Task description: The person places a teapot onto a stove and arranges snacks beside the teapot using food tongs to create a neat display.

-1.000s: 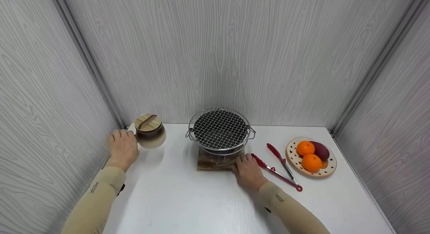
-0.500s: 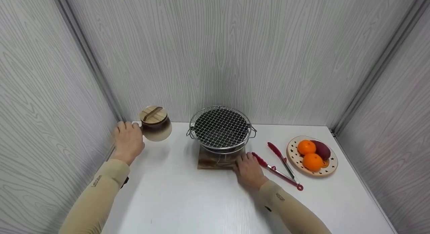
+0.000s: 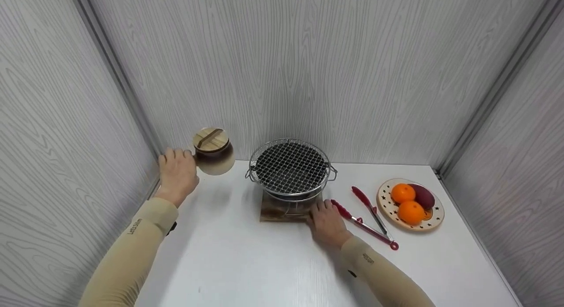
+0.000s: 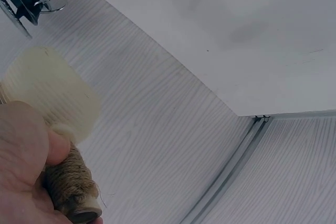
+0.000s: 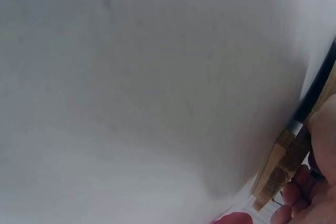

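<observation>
At nine o'clock from the grill (image 3: 290,168), the pot (image 3: 216,163) hung aloft, its handle (image 4: 71,182) gripped by the left hand (image 3: 177,171), while the right hand (image 3: 327,223) held the base (image 3: 277,214) at five o'clock, and level carrying seemed best to stop the lid (image 3: 216,143) sliding.

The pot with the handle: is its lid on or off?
On. The wooden lid covers the top of the pot, which the left hand holds by its handle.

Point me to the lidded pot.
In the head view, the lidded pot is left of the round grill, raised off the white table, its rope-wrapped handle gripped by the left hand.
</observation>
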A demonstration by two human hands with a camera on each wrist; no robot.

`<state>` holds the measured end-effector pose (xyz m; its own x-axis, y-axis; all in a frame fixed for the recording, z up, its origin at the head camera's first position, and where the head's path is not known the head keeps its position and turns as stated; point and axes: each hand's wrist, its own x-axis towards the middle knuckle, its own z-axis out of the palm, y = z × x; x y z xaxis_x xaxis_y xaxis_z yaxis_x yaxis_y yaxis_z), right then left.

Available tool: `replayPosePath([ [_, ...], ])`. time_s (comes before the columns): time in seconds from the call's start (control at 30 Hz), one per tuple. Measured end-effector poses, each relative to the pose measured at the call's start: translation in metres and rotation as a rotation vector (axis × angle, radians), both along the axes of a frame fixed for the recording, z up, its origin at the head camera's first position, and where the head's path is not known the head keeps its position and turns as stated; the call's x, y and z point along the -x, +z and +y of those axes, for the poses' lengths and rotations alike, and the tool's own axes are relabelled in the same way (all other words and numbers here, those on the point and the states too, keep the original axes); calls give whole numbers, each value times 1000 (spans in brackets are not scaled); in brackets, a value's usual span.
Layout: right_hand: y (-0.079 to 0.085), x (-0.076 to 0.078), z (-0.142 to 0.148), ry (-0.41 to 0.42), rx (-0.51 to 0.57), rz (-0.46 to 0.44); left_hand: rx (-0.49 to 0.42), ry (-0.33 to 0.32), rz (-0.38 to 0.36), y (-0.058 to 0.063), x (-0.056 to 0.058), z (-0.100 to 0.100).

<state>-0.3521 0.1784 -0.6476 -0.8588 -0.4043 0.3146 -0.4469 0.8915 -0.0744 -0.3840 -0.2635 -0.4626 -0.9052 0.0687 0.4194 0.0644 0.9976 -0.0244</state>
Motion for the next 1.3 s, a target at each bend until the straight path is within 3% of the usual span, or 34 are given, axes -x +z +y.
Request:
replayPosePath([
  [0.23,-3,0,2,-1,20,-64,12,4,-23,5,5,12],
  [0.47,-7,3,3,22,33,3,-14,-2,-33,19,10,23],
  [0.7,-1,2,1,5,10,-9,-8,-13,-40,32,15,32],
  [1.03,1,2,1,-8,-38,-38,-12,-42,-53,41,21,50],
  [1.3,2,1,2,12,-7,-28,-2,-61,-57,43,28,64],
])
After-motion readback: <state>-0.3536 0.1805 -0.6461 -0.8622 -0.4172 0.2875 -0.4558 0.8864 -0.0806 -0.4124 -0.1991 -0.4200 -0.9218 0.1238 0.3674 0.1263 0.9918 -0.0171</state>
